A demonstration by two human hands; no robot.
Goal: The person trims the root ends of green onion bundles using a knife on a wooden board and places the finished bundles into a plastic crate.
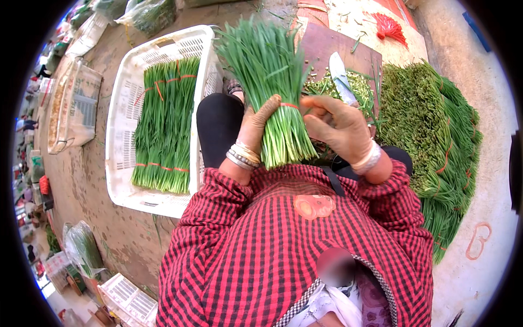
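Observation:
My left hand [257, 124], in a thin tan glove, is wrapped round a thick bunch of garlic chives [272, 65] in front of my body. The green tips fan out away from me, and the pale cut ends point toward me. A red rubber band [289, 104] circles the bunch at the level of my left thumb. Just right of that band is my right hand [339, 128], also gloved, with its fingers bent and apart; nothing shows between them. Beyond it, a broad knife blade [339, 73] lies over chopped trimmings [359, 87] on a reddish-brown board [318, 46].
On the left, a white plastic crate [121, 163] holds several banded chive bunches [166, 125]. A tall stack of chives [422, 125] stands to my right. Red rubber bands [389, 30] lie at the far right. Another crate [81, 106] and a bagged bundle [83, 248] rest farther left.

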